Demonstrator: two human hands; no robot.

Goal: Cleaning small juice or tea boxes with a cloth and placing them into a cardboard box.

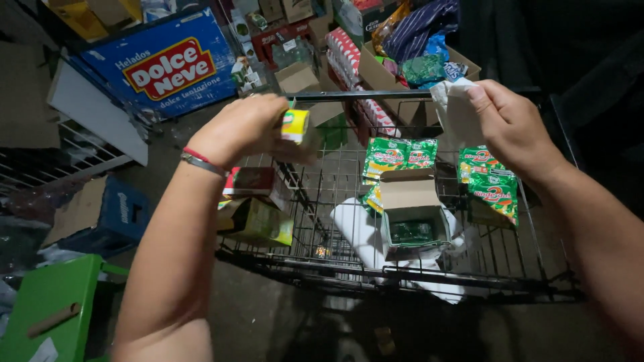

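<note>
A small yellow box (295,125) sits in the left hand (245,127), fingers curled round it, held above the left edge of a wire cart (530,231). The right hand (510,124) pinches a crumpled white cloth (455,110) over the cart's far rail. In the cart lie green packets (396,155), more (493,188) at the right, and an open carton (412,211) between them. A blue sign (161,67) leans on the floor at far left.
</note>
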